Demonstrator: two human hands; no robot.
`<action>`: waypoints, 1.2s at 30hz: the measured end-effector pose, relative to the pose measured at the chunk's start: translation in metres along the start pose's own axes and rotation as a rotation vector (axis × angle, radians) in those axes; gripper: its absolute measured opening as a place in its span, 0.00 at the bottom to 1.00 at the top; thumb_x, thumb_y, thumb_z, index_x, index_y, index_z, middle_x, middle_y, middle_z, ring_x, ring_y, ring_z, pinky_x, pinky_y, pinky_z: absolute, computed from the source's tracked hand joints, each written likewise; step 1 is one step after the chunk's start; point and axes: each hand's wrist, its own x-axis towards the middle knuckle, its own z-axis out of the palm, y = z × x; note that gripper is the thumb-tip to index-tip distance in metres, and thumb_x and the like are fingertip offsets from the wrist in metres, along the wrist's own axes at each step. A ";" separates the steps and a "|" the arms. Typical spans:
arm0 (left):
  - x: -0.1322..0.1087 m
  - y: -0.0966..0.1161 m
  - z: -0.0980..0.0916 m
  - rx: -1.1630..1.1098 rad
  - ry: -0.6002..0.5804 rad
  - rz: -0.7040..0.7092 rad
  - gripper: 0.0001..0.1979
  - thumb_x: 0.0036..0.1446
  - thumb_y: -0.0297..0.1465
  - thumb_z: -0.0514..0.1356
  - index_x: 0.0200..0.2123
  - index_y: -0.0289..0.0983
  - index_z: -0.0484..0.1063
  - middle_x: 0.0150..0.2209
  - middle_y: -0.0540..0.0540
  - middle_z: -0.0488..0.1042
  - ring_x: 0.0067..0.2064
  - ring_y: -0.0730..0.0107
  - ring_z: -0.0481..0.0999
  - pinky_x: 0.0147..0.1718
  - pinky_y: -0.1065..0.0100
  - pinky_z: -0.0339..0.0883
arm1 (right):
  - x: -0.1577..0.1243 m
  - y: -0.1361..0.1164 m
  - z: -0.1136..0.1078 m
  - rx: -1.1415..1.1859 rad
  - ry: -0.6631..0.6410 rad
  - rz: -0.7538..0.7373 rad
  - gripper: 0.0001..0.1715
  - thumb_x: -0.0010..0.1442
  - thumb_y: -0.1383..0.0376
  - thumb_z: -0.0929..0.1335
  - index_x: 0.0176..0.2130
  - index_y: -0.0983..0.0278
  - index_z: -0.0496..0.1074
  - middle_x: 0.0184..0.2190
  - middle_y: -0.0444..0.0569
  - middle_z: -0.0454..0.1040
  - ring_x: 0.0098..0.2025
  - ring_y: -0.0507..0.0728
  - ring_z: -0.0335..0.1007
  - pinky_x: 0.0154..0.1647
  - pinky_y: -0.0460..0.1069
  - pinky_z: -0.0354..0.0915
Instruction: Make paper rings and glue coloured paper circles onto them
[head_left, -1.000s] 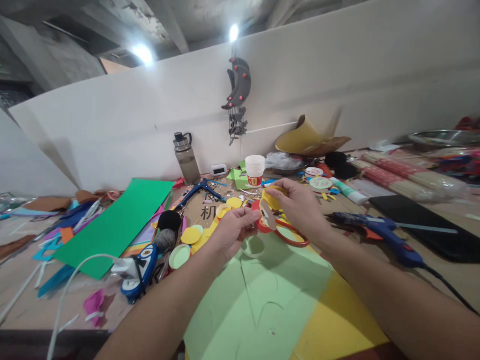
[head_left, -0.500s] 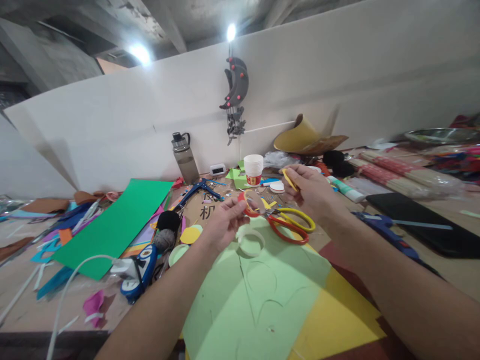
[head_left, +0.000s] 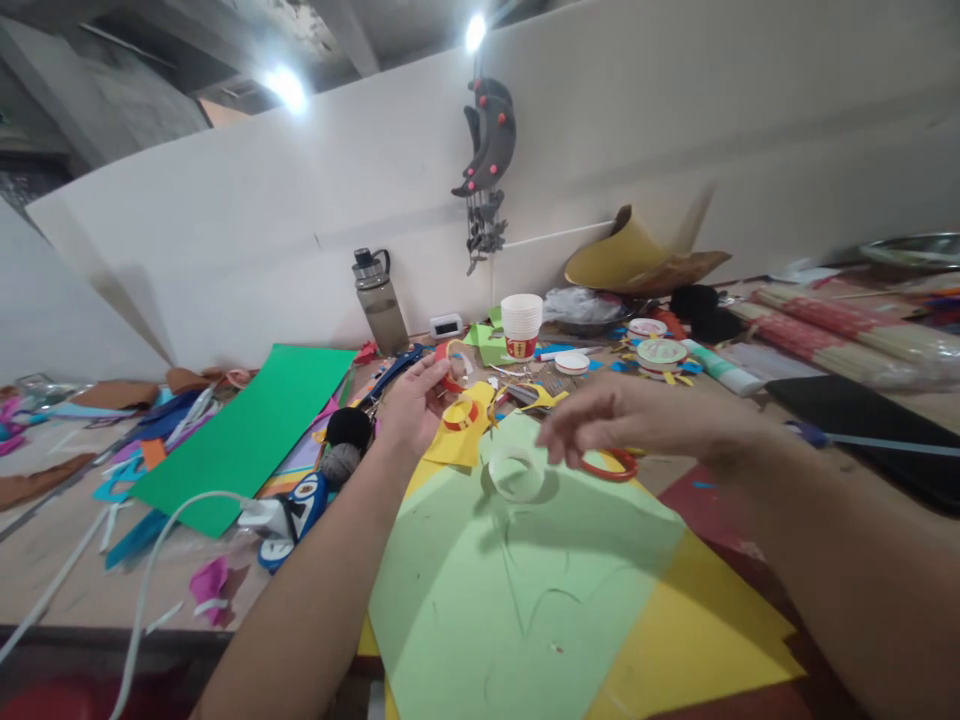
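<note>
My left hand (head_left: 417, 402) pinches a red and white paper ring (head_left: 454, 352), which looks like a band from a paper cup. Beside its fingers, a smaller yellow and red ring (head_left: 460, 412) rests on a yellow paper piece (head_left: 459, 440). My right hand (head_left: 619, 415) hovers with loosely bent fingers, slightly blurred, and no object shows in it. Just left of its fingertips stands a pale green ring (head_left: 516, 476) on a light green sheet (head_left: 517, 590) with curved lines. Partly hidden under my right hand lie scissors, their red handle (head_left: 613, 466) showing.
Stacked paper cups (head_left: 521, 325) and a water bottle (head_left: 380, 305) stand at the back. A green sheet (head_left: 247, 430), yarn balls (head_left: 349, 430) and a blue device with a white cable (head_left: 300, 520) lie left. Round discs (head_left: 661, 354) and a black slab (head_left: 862, 420) lie right.
My right hand has come down and left toward the pale green ring, and the yellow piece has left its fingers. My left hand has moved left and up with the red and white ring.
</note>
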 end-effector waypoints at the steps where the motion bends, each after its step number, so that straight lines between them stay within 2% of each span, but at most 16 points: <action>1: -0.002 -0.001 0.002 0.040 -0.014 -0.003 0.09 0.44 0.30 0.69 0.29 0.35 0.74 0.25 0.51 0.74 0.25 0.79 0.71 0.25 0.76 0.62 | 0.007 0.006 0.002 0.016 0.178 -0.010 0.15 0.55 0.54 0.71 0.35 0.61 0.81 0.30 0.48 0.80 0.29 0.53 0.74 0.32 0.47 0.69; 2: -0.004 -0.002 0.005 0.084 -0.028 -0.003 0.09 0.44 0.30 0.69 0.29 0.35 0.74 0.24 0.51 0.73 0.25 0.79 0.70 0.25 0.76 0.62 | 0.013 0.013 0.005 0.053 0.331 -0.021 0.14 0.54 0.54 0.71 0.35 0.61 0.80 0.29 0.47 0.80 0.27 0.52 0.73 0.31 0.46 0.68; 4: -0.008 -0.005 0.010 0.180 -0.063 -0.005 0.09 0.44 0.32 0.69 0.29 0.35 0.74 0.25 0.50 0.73 0.26 0.79 0.70 0.26 0.75 0.61 | 0.025 0.025 0.012 0.140 0.551 -0.019 0.14 0.53 0.54 0.71 0.35 0.61 0.78 0.28 0.47 0.79 0.26 0.51 0.71 0.30 0.47 0.68; 7: -0.013 -0.010 0.015 0.330 -0.107 0.021 0.10 0.43 0.33 0.69 0.30 0.35 0.76 0.28 0.49 0.75 0.26 0.78 0.68 0.27 0.74 0.60 | 0.037 0.038 0.023 0.242 0.688 0.007 0.18 0.54 0.51 0.70 0.36 0.63 0.76 0.30 0.49 0.79 0.28 0.52 0.72 0.28 0.47 0.68; 10: -0.015 -0.017 0.017 0.511 -0.153 0.077 0.10 0.44 0.34 0.69 0.31 0.36 0.78 0.29 0.48 0.76 0.27 0.76 0.68 0.29 0.72 0.60 | 0.041 0.046 0.029 0.346 0.632 0.017 0.24 0.59 0.46 0.65 0.36 0.65 0.75 0.34 0.53 0.78 0.31 0.53 0.73 0.29 0.47 0.68; 13: -0.015 -0.022 0.017 0.622 -0.210 0.126 0.09 0.46 0.34 0.68 0.31 0.36 0.79 0.31 0.47 0.77 0.31 0.72 0.71 0.32 0.71 0.62 | 0.043 0.051 0.032 0.437 0.557 -0.003 0.24 0.58 0.47 0.66 0.35 0.65 0.75 0.35 0.53 0.78 0.31 0.53 0.72 0.29 0.47 0.67; 15: -0.016 -0.024 0.017 0.568 -0.232 0.097 0.10 0.46 0.35 0.69 0.31 0.36 0.79 0.30 0.46 0.78 0.31 0.72 0.72 0.33 0.71 0.62 | 0.044 0.052 0.032 0.461 0.567 -0.021 0.20 0.55 0.50 0.69 0.35 0.64 0.74 0.33 0.50 0.77 0.31 0.52 0.71 0.29 0.46 0.66; 19: -0.018 -0.022 0.022 0.340 -0.195 -0.020 0.14 0.41 0.36 0.71 0.31 0.35 0.77 0.27 0.48 0.77 0.27 0.75 0.71 0.29 0.73 0.62 | 0.045 0.049 0.033 0.418 0.689 -0.035 0.16 0.51 0.57 0.72 0.38 0.63 0.75 0.28 0.45 0.74 0.28 0.50 0.68 0.29 0.46 0.64; 24: -0.023 -0.019 0.029 0.192 -0.175 -0.137 0.18 0.39 0.38 0.73 0.30 0.32 0.76 0.28 0.47 0.76 0.29 0.74 0.74 0.31 0.71 0.67 | 0.043 0.037 0.039 0.226 0.784 -0.028 0.15 0.50 0.57 0.72 0.37 0.63 0.77 0.26 0.43 0.74 0.25 0.50 0.63 0.26 0.46 0.61; 29: -0.023 -0.027 0.027 0.234 -0.219 -0.164 0.18 0.40 0.39 0.72 0.30 0.32 0.75 0.27 0.47 0.75 0.29 0.72 0.75 0.32 0.68 0.71 | 0.044 0.038 0.042 0.196 0.773 -0.041 0.14 0.52 0.56 0.71 0.34 0.63 0.77 0.25 0.43 0.73 0.24 0.49 0.59 0.23 0.46 0.55; 33: -0.021 -0.033 0.023 0.328 -0.290 -0.132 0.16 0.45 0.40 0.70 0.31 0.33 0.75 0.29 0.47 0.76 0.32 0.72 0.75 0.35 0.68 0.71 | 0.046 0.044 0.043 0.227 0.757 -0.045 0.14 0.52 0.55 0.70 0.28 0.63 0.72 0.21 0.42 0.69 0.22 0.49 0.57 0.23 0.46 0.53; 36: -0.020 -0.034 0.023 0.410 -0.279 -0.098 0.17 0.45 0.41 0.69 0.29 0.33 0.74 0.29 0.48 0.75 0.31 0.73 0.74 0.35 0.69 0.71 | 0.045 0.045 0.043 0.158 0.773 -0.039 0.14 0.52 0.55 0.69 0.27 0.63 0.69 0.20 0.40 0.67 0.21 0.48 0.54 0.23 0.46 0.52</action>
